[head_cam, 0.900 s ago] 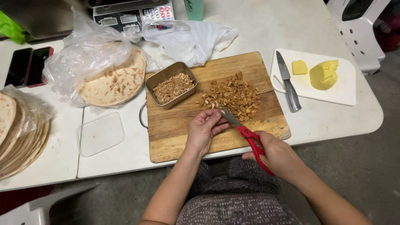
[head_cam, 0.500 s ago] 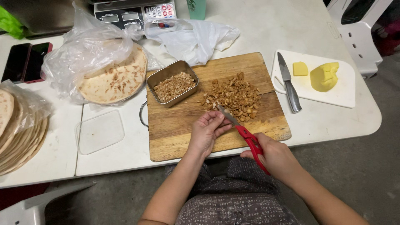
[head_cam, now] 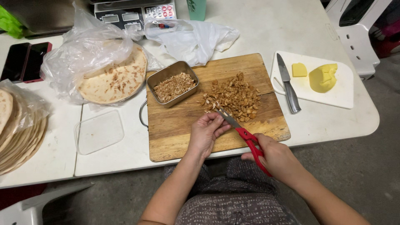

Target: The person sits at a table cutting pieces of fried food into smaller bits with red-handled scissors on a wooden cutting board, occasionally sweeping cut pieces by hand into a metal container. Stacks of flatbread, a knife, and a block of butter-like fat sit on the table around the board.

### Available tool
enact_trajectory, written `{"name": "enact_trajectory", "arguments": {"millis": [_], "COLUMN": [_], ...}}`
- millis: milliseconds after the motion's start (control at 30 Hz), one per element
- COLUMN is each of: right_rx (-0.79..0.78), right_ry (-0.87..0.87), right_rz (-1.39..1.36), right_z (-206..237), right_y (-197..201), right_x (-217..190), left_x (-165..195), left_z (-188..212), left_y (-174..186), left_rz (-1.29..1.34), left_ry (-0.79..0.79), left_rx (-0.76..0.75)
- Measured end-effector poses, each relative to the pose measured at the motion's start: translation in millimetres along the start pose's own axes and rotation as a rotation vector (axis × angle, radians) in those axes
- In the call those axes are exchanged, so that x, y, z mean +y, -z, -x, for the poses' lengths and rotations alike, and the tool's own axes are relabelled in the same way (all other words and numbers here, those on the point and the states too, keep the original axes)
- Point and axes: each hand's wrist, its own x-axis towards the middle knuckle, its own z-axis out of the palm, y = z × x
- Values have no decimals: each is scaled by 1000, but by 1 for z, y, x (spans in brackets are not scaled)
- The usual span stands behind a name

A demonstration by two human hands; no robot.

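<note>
Lying heaped on the wooden board (head_cam: 175, 129), the chopped nuts (head_cam: 233, 96) look golden-brown.

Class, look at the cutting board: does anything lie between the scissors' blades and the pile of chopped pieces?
Nothing visible does. The red-handled scissors, held in the right hand, already reach the near edge of the pile of chopped pieces on the wooden board. The left hand rests beside the blades, not across them.

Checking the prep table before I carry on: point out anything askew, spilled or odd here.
Little stands out. The knife lies across the white board's near edge, its handle overhanging onto the table. The wooden cutting board sits slightly askew. The chopped pieces stay on it, where the left hand and the right hand's red scissors meet.
</note>
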Motion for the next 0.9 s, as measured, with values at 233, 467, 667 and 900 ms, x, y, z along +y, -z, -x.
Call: {"name": "enact_trajectory", "arguments": {"millis": [233, 467, 667, 900], "right_rx": [-132, -116, -145, -135], "right_ry": [-167, -108, -133, -256], "right_rz": [9, -57, 74, -4], "right_z": [1, 3, -1, -4], "right_y": [0, 10, -2, 22], "right_x": [-5, -15, -4, -9], "left_x": [-2, 10, 21, 76], "left_z": [3, 11, 14, 0], "left_y": [5, -6, 0, 7], "left_rz": [9, -20, -159, -1669], "left_ry": [2, -10, 9, -687], "left_rx": [12, -10, 29, 131]}}
